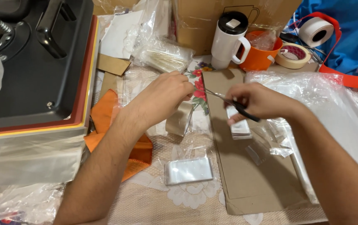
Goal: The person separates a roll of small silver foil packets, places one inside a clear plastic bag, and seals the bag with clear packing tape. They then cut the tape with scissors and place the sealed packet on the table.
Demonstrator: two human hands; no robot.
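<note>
My left hand (168, 93) pinches the top of a small clear plastic sleeve (180, 118) that hangs down from my fingers. My right hand (256, 102) grips a pair of black-handled scissors (229, 102) whose thin blades point left toward the fingertips of the other hand. Both hands hover over a table with a lace and flower cloth. Under my right hand lies a small white wrapped packet (239, 127) on a brown cardboard sheet (250, 171). Another flat white packet in clear wrap (188, 170) lies in front of my left forearm.
A black heat press (33, 62) fills the left side. An orange cloth (106, 114) lies beside it. At the back stand a white lidded mug (228, 39), an orange cup (260, 54), tape rolls (294, 55) and a cardboard box (200, 21). Clear plastic bags (333, 108) spread on the right.
</note>
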